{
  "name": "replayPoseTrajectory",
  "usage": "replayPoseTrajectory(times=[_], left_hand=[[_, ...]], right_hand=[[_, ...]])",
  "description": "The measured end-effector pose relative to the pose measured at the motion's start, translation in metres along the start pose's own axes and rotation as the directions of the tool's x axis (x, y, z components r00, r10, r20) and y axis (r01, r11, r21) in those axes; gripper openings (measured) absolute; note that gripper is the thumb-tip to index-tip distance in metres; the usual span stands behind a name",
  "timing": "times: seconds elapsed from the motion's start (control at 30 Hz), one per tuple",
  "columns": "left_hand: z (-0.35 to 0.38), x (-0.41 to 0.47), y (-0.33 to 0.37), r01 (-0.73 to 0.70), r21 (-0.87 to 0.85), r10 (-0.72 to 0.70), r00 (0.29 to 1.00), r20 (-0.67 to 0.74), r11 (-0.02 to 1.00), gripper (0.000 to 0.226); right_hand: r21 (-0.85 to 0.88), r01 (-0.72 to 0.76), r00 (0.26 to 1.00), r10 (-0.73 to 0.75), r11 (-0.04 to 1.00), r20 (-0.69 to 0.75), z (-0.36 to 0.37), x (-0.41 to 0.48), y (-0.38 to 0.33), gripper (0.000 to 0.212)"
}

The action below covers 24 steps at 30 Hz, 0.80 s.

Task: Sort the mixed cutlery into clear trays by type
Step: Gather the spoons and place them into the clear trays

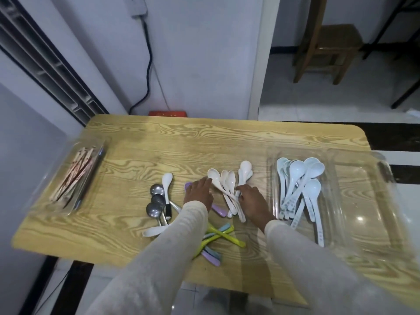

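Head view: both hands are working on the fan of cream-white plastic soup spoons (227,187), which are lying mid-table on the pale wood-grain table (181,137). The left hand (198,193) is laying straight fingers against the leftmost bowl. The right hand (253,203) is bending its fingers over the handles, though I cannot tell whether it is gripping them. To my eye, the handles are needing squeezing into one tight bundle before lifting. The bundle is then going to the clear plastic tray (363,159) at the table's right edge, alongside the pale blue-white spoons (295,192).
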State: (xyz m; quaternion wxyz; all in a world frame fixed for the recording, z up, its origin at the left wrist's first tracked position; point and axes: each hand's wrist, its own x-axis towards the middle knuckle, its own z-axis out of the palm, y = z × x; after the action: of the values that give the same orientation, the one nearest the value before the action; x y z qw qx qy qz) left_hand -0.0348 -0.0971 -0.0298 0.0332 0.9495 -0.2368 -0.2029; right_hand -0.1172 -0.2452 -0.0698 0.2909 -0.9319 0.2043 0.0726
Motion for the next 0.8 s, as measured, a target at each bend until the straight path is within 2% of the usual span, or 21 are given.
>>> replayPoseTrajectory(times=[0.13,0.2,0.3,0.47,0.57,0.67,0.8], left_hand=[[-0.002,0.009,-0.017,0.015,-0.022,-0.015,1.000,0.020,1.000,0.056],[-0.001,0.014,-0.026,0.002,-0.019,-0.001,1.000,0.016,1.000,0.055],[0.000,0.018,-0.032,-0.024,-0.018,0.024,1.000,0.014,1.000,0.055],[0.002,0.024,-0.040,-0.047,-0.024,0.047,0.999,0.009,0.999,0.055],[0.004,0.025,-0.046,-0.037,-0.044,0.038,0.999,0.007,0.998,0.052],[0.003,0.025,-0.055,-0.042,-0.022,0.043,0.999,0.012,0.999,0.056],[0.001,0.026,-0.063,-0.059,0.002,0.059,0.998,0.028,0.998,0.066]], right_hand=[[-0.257,-0.132,0.991,0.119,0.957,-0.066,0.008,0.006,-0.004,0.030],[-0.283,-0.198,0.978,0.172,0.938,-0.114,0.011,0.008,-0.004,0.029],[-0.240,-0.261,0.962,0.231,0.935,-0.146,0.014,0.016,-0.006,0.028],[-0.141,-0.456,0.888,0.437,0.879,-0.145,0.020,0.028,-0.025,0.033],[-0.067,-0.547,0.833,0.534,0.835,-0.144,0.020,0.034,-0.034,0.023],[0.047,-0.548,0.826,0.549,0.835,-0.124,0.020,0.036,-0.034,0.016],[0.224,-0.557,0.799,0.590,0.800,-0.116,0.018,0.030,-0.035,0.031]])
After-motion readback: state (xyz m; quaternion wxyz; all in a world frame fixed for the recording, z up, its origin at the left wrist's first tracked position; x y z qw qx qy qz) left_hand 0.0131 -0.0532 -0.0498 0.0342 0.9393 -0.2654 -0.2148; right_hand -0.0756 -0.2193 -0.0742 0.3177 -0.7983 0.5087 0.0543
